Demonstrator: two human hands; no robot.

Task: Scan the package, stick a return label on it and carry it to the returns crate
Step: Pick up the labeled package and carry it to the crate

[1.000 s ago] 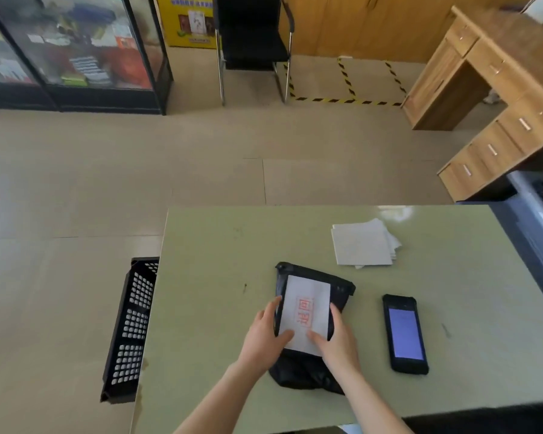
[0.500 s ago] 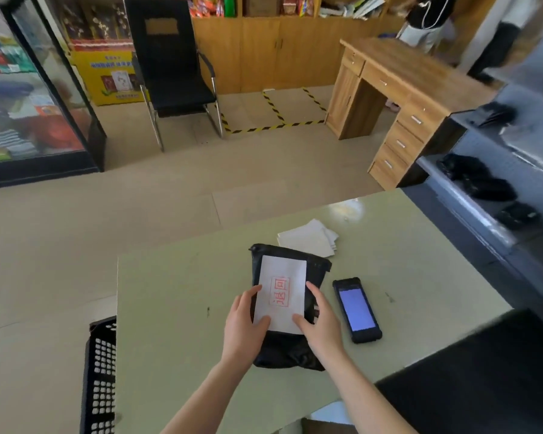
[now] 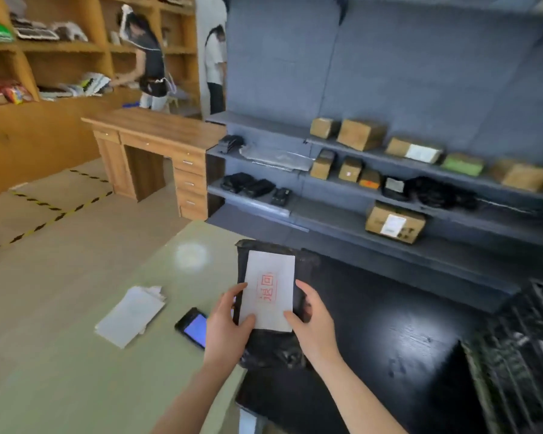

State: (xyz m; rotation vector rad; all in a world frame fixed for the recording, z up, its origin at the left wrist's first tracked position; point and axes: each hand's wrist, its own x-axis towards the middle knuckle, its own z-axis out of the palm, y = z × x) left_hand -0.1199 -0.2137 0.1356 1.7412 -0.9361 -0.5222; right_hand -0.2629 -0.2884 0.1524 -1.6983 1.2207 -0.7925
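Note:
I hold a black plastic package (image 3: 273, 349) in both hands, lifted off the green table (image 3: 76, 386) and out past its right edge. A white return label (image 3: 268, 289) with red characters lies on its top face. My left hand (image 3: 228, 327) grips the package's left side with the thumb on the label. My right hand (image 3: 314, 324) grips the right side, thumb on the label's lower right corner. A black crate (image 3: 521, 355) with wire-like sides stands at the lower right, blurred. The scanner phone (image 3: 195, 328) lies on the table, screen lit.
A stack of white labels (image 3: 130, 314) lies on the table left of the phone. Grey shelving (image 3: 389, 189) with cardboard boxes and black bags runs along the right. A wooden desk (image 3: 157, 151) stands ahead, two people behind it by wooden shelves. A dark glossy surface (image 3: 389, 324) lies under the package.
The package has come up off the table in both hands. My view has swung to the right, bringing the grey shelving and the right-hand crate into sight; the phone and labels now sit left.

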